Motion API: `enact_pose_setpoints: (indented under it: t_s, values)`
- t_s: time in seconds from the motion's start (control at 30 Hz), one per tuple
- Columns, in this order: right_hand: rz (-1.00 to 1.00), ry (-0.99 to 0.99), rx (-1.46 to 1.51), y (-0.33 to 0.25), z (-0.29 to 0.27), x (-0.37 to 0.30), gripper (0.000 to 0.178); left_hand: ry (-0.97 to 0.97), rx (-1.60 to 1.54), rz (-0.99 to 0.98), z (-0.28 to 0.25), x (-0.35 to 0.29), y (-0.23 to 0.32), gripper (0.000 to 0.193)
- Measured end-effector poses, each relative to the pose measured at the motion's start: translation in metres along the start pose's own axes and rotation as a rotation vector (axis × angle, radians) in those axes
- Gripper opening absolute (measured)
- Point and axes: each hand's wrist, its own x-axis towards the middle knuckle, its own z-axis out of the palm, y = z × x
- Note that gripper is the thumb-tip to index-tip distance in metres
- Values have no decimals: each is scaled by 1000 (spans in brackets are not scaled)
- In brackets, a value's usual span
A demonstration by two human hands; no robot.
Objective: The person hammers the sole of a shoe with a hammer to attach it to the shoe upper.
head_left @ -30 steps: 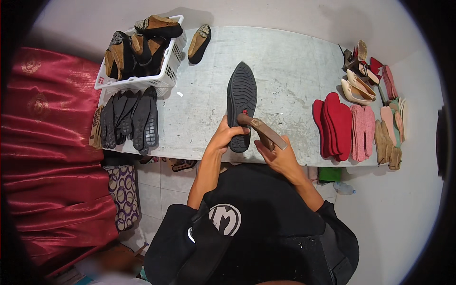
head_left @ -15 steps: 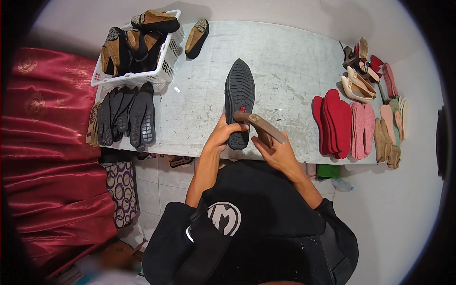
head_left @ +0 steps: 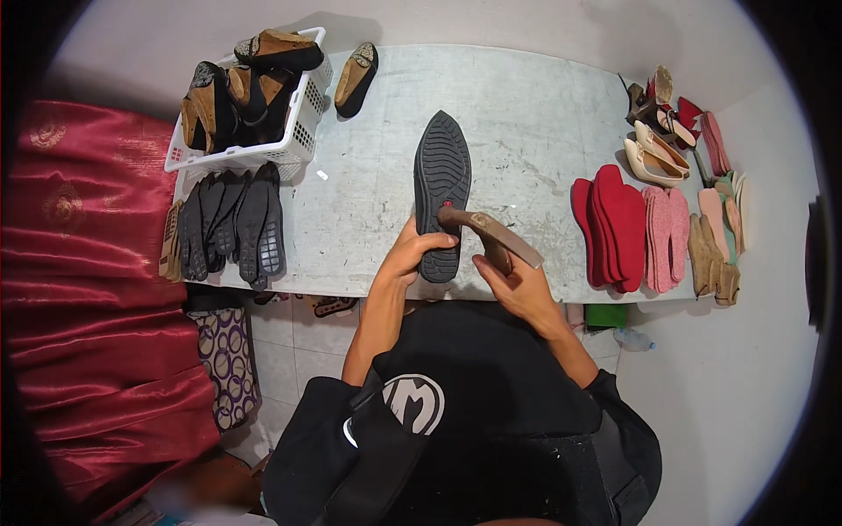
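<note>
While the left hand pinches a ridged sole, the right grips a hammer.

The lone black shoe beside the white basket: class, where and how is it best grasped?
Probably pinch the black shoe across its heel, coming from the near right: that end points toward the person, and the white basket stands close on its left.

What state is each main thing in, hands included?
Left hand: closed on the black shoe
Right hand: closed on the hammer
Black shoe: sole up, toe pointing away
Hammer: tip at shoe's underside, contact unclear
White basket: upright, filled with shoes
Lone shoe: outside basket, brown interior showing
Black soles: bunched together
Red insoles: stacked, overlapping
Cream shoes: side by side
Bottle: lying on its side
Curtain: hanging in folds
</note>
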Motion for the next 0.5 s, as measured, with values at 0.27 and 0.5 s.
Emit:
enact_pose_setpoints:
  t_s: [0.27, 0.5]
  values:
    - [22, -1, -93, -17, -19, -3, 30, 25, -35, 45, -1, 0, 12, 56]
    - [-36, 45, -116, 6, -11, 0, 26, 4, -93, 22, 0, 4, 7, 40]
